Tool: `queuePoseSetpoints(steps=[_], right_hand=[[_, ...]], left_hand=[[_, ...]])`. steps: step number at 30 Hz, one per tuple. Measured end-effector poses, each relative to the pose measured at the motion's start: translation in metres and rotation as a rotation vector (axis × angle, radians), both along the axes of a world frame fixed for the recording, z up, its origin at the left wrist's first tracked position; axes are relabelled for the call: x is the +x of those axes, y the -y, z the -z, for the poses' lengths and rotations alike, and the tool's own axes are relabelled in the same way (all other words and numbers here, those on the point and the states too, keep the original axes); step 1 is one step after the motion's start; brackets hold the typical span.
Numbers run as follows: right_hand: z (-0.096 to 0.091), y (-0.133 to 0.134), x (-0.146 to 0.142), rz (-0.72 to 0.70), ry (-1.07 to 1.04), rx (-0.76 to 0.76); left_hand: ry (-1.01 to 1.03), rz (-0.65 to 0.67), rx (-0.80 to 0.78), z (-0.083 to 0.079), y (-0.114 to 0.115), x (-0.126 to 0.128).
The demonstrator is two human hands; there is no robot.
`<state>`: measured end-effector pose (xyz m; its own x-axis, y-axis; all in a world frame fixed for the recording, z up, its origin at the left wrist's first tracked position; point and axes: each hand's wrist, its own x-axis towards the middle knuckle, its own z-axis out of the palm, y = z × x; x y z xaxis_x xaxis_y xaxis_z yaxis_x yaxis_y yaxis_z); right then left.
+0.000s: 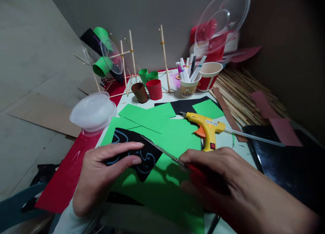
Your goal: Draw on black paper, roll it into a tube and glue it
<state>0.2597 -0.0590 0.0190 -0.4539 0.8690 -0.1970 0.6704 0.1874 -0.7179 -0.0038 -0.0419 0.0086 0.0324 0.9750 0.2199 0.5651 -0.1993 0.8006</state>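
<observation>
Between the thumb and fingers of my left hand (109,166) is a piece of black paper (146,168) with blue curved lines drawn on it. My right hand (215,180) grips red-handled scissors (167,154). Their blades reach left over the upper right edge of the black paper; whether they are parted there I cannot make out. Green paper sheets (177,136) lie beneath both hands. Just beyond my right hand rests a yellow glue gun (207,124) with an orange trigger and a clear glue stick in its back.
A paper cup of markers (188,87) stands beside a larger red and white cup (209,75). Small paper cups (154,89) sit near a frame of wooden sticks (164,54). Clear plastic lids (93,110) are stacked at left; many sticks (246,92) lie at right.
</observation>
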Motion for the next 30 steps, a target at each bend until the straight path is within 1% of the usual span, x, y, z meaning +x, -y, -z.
queuePoseSetpoints(steps=[6, 15, 19, 23, 25, 28, 30], right_hand=[[-0.004, -0.003, 0.000, 0.035, -0.016, -0.079], [-0.005, -0.002, -0.002, 0.036, -0.059, -0.090], [-0.003, 0.002, -0.002, 0.025, -0.107, -0.048], [-0.001, 0.006, 0.000, 0.069, -0.104, 0.036], [-0.001, 0.005, 0.000, 0.089, -0.075, 0.037], [-0.002, 0.002, -0.001, 0.077, -0.055, 0.019], [-0.001, 0.000, -0.002, 0.061, -0.083, 0.043]], left_hand=[[0.049, 0.028, -0.042, -0.004, 0.002, 0.005], [0.110, 0.048, -0.120, -0.007, 0.002, 0.009], [0.133, 0.054, -0.156, -0.007, 0.001, 0.010], [0.158, 0.045, -0.177, -0.007, 0.001, 0.011], [0.176, 0.052, -0.184, -0.007, 0.002, 0.012], [0.179, 0.105, -0.179, -0.008, 0.003, 0.014], [0.182, 0.148, -0.178, -0.007, 0.003, 0.016]])
